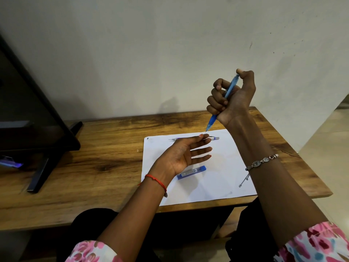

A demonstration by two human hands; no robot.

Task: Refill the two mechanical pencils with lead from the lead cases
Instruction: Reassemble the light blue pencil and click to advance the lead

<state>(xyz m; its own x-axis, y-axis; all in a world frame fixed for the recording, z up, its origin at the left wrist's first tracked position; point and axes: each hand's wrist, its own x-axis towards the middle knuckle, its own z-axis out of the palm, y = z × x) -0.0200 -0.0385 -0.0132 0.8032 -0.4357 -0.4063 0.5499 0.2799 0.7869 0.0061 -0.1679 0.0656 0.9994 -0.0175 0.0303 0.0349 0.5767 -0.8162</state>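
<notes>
My right hand [231, 95] is raised above the table in a fist around a blue mechanical pencil [212, 121], tip pointing down, thumb on its top end. My left hand [184, 154] is held open, palm up, just below the pencil tip, holding nothing. A second, grey mechanical pencil [214, 138] lies on the white sheet of paper [217, 186] behind my left fingers, partly hidden by them. A blue lead case [191, 172] lies flat on the paper beside my left wrist.
The paper lies on a wooden table [94, 167] against a pale wall. A dark screen on a black stand [37, 129] occupies the left side. The table's right edge drops off to a tiled floor [324, 148].
</notes>
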